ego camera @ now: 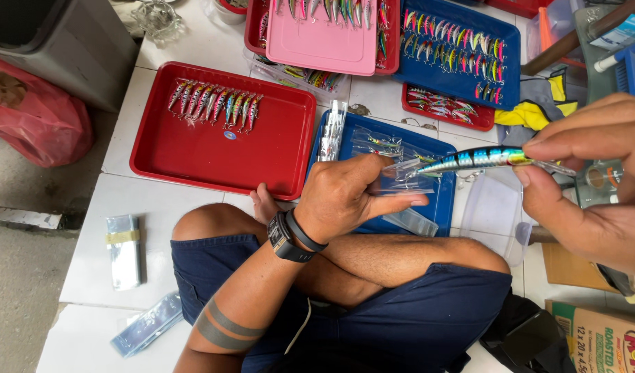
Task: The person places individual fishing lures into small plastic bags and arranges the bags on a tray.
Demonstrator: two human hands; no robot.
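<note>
My right hand (594,173) pinches the head end of a long blue and silver striped fishing lure (473,159), held level above my lap. Its tail points into the mouth of a clear plastic sleeve (404,176) that my left hand (345,197) holds by thumb and fingers. A black watch and band sit on my left wrist. Both hands hover over a blue tray (438,200) that carries more clear sleeves and a lure. I sit cross-legged in dark blue shorts on a white tiled floor.
A red tray (193,148) with a row of small lures lies to the left. Beyond are a pink tray (324,45), a blue tray of colourful lures (511,86) and a small red tray (445,107). Sleeve bundles (124,252) lie left; a clear tub (494,207) and cardboard box (597,338) are at right.
</note>
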